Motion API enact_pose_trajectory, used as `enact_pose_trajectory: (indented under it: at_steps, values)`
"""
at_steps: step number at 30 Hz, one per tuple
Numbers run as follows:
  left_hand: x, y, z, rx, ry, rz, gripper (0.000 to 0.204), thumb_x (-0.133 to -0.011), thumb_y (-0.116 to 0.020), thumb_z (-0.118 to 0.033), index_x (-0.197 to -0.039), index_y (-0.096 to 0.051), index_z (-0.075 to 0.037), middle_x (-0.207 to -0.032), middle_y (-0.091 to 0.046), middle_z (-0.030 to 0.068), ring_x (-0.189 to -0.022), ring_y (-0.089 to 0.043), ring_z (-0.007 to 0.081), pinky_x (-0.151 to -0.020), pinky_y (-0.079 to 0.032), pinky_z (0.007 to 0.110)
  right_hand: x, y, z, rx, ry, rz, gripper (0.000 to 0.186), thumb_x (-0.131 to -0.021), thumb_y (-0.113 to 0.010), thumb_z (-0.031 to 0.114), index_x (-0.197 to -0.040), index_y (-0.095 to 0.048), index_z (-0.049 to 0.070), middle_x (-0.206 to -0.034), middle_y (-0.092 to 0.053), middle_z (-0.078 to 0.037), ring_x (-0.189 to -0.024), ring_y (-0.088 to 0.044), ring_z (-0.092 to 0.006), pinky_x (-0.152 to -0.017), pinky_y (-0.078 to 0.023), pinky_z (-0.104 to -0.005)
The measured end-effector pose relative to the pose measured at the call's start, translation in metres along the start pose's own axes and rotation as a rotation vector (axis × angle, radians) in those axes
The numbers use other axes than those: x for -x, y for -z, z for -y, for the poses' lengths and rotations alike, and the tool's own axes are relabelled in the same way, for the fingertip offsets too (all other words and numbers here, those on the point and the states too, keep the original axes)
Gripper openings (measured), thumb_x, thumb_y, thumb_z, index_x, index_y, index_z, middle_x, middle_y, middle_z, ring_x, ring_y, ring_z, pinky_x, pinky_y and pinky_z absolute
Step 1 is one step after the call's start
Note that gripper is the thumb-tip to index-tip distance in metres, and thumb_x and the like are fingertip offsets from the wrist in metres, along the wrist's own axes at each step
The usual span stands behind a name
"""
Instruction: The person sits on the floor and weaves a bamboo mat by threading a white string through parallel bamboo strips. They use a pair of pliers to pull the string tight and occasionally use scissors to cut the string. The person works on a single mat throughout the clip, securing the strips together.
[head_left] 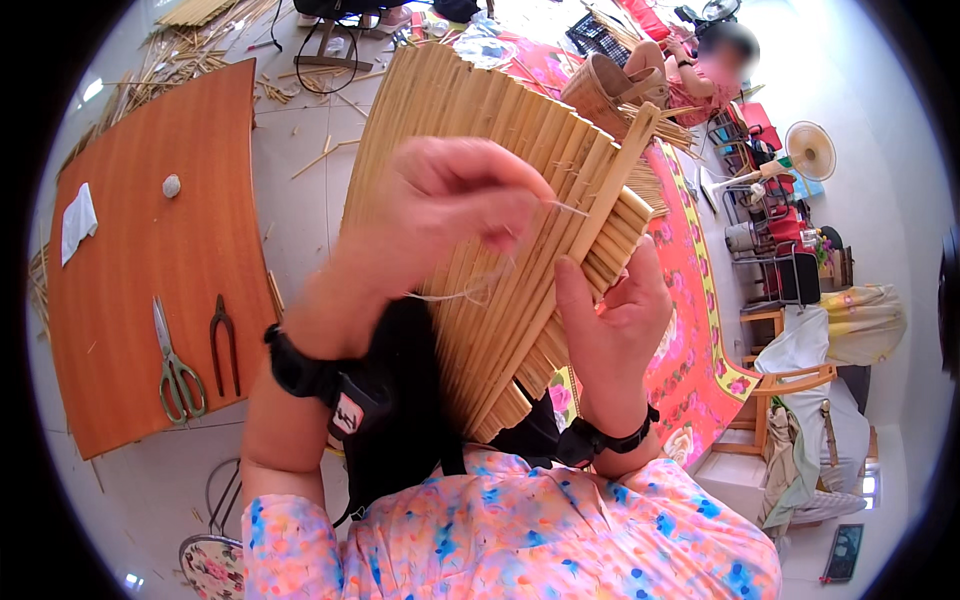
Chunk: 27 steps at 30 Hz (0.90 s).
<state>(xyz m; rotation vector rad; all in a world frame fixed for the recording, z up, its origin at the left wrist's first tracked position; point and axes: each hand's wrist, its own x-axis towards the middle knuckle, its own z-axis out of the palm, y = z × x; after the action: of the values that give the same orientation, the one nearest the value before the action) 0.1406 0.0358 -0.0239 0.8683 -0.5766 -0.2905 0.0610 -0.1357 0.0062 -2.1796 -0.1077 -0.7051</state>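
A panel of straw-coloured reed stalks (470, 110) lies slanted in front of me, its stalks side by side. One flat, wider strip (625, 165) runs across its right side over shorter stalk ends. My left hand (450, 195), slightly blurred, is above the panel with thumb and forefinger pinched on a thin white thread (465, 295). The thread's fine tip points at the flat strip, and its loose part loops below the hand. My right hand (625, 315) grips the panel's right edge, thumb on top by the strip; its other fingers are partly hidden underneath.
To the left, a brown wooden board (150, 250) bears green-handled scissors (175, 375), dark pliers-like cutters (223, 345), a thread ball (171, 186) and a white cloth (79, 224). A red floral cloth (690, 340) spreads right. Beyond sit another person (700, 85), a basket (600, 90) and a fan (809, 151).
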Motion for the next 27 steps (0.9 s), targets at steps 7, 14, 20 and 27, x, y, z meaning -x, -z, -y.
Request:
enact_pose_trajectory:
  at_steps: [7, 14, 20, 27]
  values:
    - [0.033, 0.012, -0.051, -0.688, -0.300, -0.553, 0.010, -0.085, -0.065, -0.001, -0.094, -0.065, -0.004, -0.074, -0.062, 0.0007, -0.063, -0.054, 0.0066, -0.060, -0.044, 0.020, 0.007, 0.000, -0.003, 0.045, -0.025, -0.046, 0.034, -0.075, -0.079, 0.019, -0.089, -0.058, -0.003, -0.073, -0.059, -0.010, -0.062, -0.056, -0.0149, -0.059, -0.049, -0.0283]
    - [0.048, -0.022, -0.045, -1.031, -0.344, -0.156, 0.006, -0.080, -0.067, 0.001, -0.084, -0.064, -0.001, -0.071, -0.062, 0.0071, -0.059, -0.058, 0.0145, -0.054, -0.044, 0.025, 0.009, -0.001, -0.001, 0.058, -0.006, -0.015, 0.030, -0.076, -0.079, 0.018, -0.086, -0.059, -0.002, -0.071, -0.055, -0.010, -0.061, -0.055, -0.0185, -0.057, -0.045, -0.0306]
    - [0.043, -0.020, -0.035, -1.143, -0.378, -0.103, 0.007, -0.080, -0.065, 0.001, -0.087, -0.066, 0.000, -0.068, -0.061, 0.0131, -0.057, -0.060, 0.0258, -0.051, -0.046, 0.030, 0.013, -0.003, 0.000, 0.067, 0.026, -0.036, 0.030, -0.076, -0.078, 0.018, -0.087, -0.060, -0.003, -0.076, -0.057, -0.012, -0.068, -0.059, -0.0221, -0.061, -0.047, -0.0319]
    - [0.039, -0.020, -0.039, -1.265, -0.393, -0.075, 0.018, -0.076, -0.068, 0.000, -0.094, -0.070, -0.003, -0.060, -0.056, 0.0096, -0.051, -0.056, 0.0241, -0.044, -0.041, 0.032, 0.018, -0.008, 0.005, -0.283, -0.149, -0.012, 0.029, -0.084, -0.072, 0.011, -0.107, -0.064, -0.004, -0.102, -0.061, -0.010, -0.091, -0.060, -0.0179, -0.081, -0.047, -0.0301]
